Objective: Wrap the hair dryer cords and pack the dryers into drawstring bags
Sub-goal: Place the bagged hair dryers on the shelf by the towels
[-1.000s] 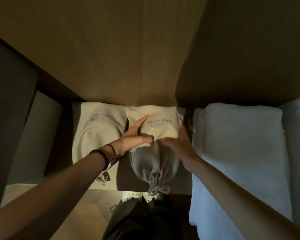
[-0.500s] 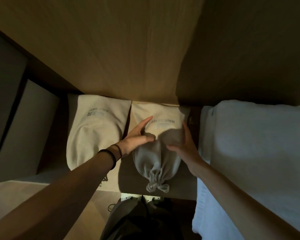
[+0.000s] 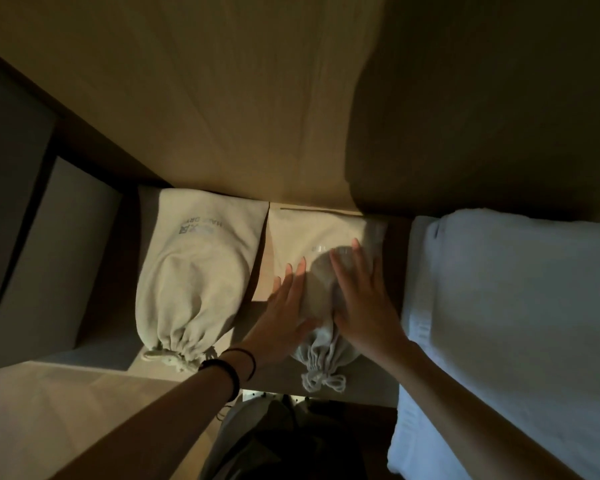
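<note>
Pressing the packed bag (image 3: 318, 292) with left hand (image 3: 284, 315), right hand (image 3: 361, 303) | grip: both spread flat | risk: our uneven push may slide it off the counter (image 3: 371, 382).

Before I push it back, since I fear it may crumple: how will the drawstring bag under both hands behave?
The drawstring bag bulges round something solid, so it probably slides as one lump. Its flat far end looks floppy and may fold against the wall. The left hand and right hand lie flat on it; its cinched neck likely stays shut.
</note>
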Tool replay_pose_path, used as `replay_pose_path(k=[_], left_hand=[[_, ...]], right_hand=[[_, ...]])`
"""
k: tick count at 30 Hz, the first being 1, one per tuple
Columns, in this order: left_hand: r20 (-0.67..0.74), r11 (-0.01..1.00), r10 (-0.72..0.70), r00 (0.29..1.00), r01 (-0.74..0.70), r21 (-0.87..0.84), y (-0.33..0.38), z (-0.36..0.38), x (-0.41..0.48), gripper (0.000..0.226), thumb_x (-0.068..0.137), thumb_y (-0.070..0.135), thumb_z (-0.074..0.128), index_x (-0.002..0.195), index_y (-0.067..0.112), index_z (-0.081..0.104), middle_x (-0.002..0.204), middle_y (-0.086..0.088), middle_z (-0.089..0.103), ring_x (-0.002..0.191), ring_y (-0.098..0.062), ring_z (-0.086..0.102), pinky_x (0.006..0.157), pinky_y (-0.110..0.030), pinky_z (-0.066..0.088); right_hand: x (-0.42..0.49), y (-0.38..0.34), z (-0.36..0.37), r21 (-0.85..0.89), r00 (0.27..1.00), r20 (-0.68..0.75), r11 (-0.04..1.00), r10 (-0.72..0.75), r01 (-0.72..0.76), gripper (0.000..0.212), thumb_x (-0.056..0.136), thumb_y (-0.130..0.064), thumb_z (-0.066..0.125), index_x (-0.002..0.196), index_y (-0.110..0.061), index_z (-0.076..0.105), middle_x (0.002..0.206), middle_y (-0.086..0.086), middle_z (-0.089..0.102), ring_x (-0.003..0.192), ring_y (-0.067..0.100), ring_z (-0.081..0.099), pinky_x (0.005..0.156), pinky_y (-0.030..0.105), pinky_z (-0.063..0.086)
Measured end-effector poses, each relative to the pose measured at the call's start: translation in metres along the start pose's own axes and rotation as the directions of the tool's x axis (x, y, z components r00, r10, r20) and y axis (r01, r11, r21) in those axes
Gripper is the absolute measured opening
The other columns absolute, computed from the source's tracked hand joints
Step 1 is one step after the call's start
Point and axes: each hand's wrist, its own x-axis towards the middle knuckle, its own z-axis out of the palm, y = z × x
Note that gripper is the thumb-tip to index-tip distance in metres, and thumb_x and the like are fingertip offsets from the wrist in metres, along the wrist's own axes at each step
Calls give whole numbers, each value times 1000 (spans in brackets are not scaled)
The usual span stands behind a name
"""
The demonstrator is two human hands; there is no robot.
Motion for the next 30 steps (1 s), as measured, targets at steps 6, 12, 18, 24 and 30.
replay_pose_path(k=[6, 12, 18, 24, 30], left_hand=[[74, 983, -12, 997, 26, -181, -5, -11, 20, 100, 88, 27, 64, 147, 25, -17, 158, 6, -12, 147, -18, -6, 116, -46, 23], [92, 977, -53, 994, 71, -201, -8, -14, 31, 99, 87, 29, 65, 149, 31, -11, 160, -6, -1, 147, -21, 1, 117, -42, 22], [-454, 969, -143, 880, 30, -247, -5, -39, -16, 52, 91, 4, 54, 136, 28, 46, 152, 3, 30, 138, -8, 26, 114, -29, 29], [-744, 959, -278, 607, 217, -182, -46, -83, -60, 45, 87, 8, 60, 130, 18, 52, 139, -7, 40, 128, -23, 37, 106, -43, 38], [-452, 802, -589, 670, 417, -427, -95, -99, -70, 67, 87, 45, 60, 144, 43, 25, 155, -5, 16, 138, -33, 25, 110, -43, 26]], right_hand=[[5, 1, -1, -37, 996, -20, 996, 82, -83, 96, 89, -31, 58, 147, -33, -19, 154, 3, -31, 143, 44, -11, 105, 50, 38], [6, 1, -18, -59, 995, -46, 994, 88, -91, 77, 90, -28, 51, 151, -30, 4, 159, 6, -12, 145, 38, -6, 117, 52, 15], [0, -26, -25, 84, 981, -193, 995, -27, 44, 64, 88, -5, 47, 146, -24, 30, 157, 4, 20, 146, 22, 6, 116, 46, 25], [6, -92, -8, 254, 984, -109, 953, -139, 163, 64, 94, -16, 50, 146, -40, 22, 158, -6, 10, 143, 15, 18, 92, 13, 39], [33, -132, 33, 534, 990, 84, 844, -115, 52, 80, 87, -22, 60, 146, -47, 12, 159, 5, 0, 141, 22, 22, 94, 20, 33]])
